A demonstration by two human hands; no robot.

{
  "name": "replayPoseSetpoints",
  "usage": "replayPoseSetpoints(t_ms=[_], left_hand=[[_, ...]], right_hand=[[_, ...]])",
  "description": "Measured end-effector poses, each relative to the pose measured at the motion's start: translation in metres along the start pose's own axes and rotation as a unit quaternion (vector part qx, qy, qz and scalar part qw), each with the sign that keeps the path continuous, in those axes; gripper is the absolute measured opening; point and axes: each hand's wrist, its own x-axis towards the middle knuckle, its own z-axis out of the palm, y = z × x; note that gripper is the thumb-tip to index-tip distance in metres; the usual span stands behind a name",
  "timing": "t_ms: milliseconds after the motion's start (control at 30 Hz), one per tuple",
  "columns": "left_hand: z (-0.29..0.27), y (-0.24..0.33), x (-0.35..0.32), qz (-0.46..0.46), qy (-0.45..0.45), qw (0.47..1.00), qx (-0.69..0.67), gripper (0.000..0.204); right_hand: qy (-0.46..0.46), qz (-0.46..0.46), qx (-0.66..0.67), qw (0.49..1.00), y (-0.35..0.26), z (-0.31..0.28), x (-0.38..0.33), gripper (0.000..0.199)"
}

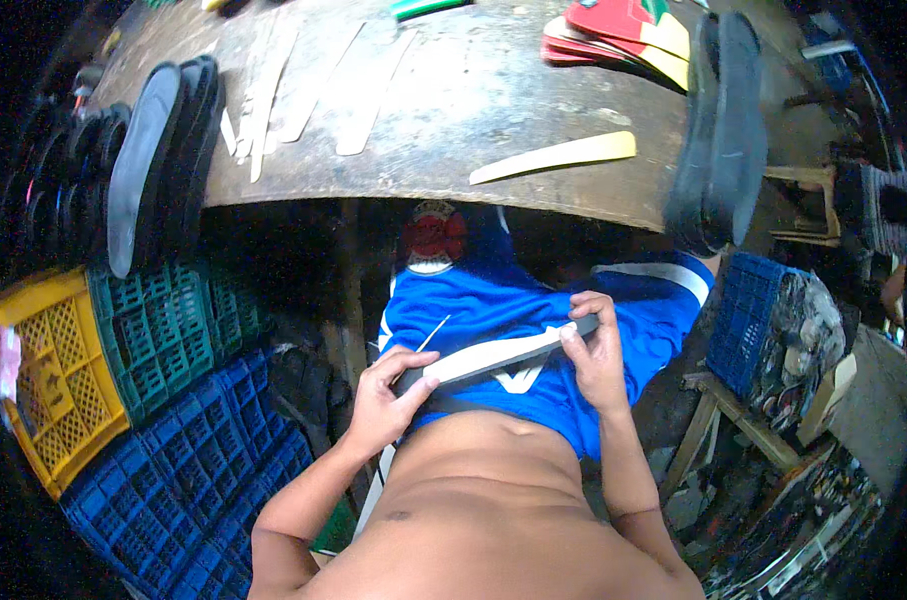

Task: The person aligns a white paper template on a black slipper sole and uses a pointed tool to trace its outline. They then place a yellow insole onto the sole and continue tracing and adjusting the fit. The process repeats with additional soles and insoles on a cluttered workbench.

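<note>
While the shoe sole [498,352] lies edge-up across the lap, well below the near edge of the worn workbench [453,100], the left hand [383,400] is closed around its left end and the right hand [595,350] is closed over its right end, with pale strips [558,155] lying on that workbench.

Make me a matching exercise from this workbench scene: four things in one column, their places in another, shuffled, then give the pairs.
Things:
1. long shoe sole with white strip
2. pale yellow insole strip
3. yellow plastic lattice crate
4. stack of red and yellow sheets

Places:
A. far right corner of the worn wooden bench
B. held over the lap between left hand and right hand
C. on the floor at far left
D. lying near the bench's front edge

Pairs: 1-B, 2-D, 3-C, 4-A
</note>
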Motion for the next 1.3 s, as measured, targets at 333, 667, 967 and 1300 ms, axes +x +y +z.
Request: replayPoseSetpoints(t_ms=[333, 667, 967, 1300], left_hand=[[0.0, -0.001, 0.008, -0.042, -0.018, 0.998, -0.035, 0.026], [-0.025, -0.014, -0.003, 0.039, 0.08, 0.982, -0.164, 0.052], [-0.02, -0.005, -0.013, 0.218, 0.078, 0.972, 0.034, 0.041], [-0.011, -0.003, -0.012, 0.222, 0.101, 0.969, 0.023, 0.044]], right_hand=[[-0.251, -0.297, -0.349, 0.852, -0.077, 0.047, 0.012, 0.033], [-0.264, -0.243, -0.286, 0.889, -0.059, 0.057, 0.014, 0.022], [-0.253, -0.204, -0.275, 0.905, -0.06, 0.055, 0.011, 0.022], [-0.193, -0.217, -0.261, 0.92, -0.051, 0.056, 0.004, 0.018]])
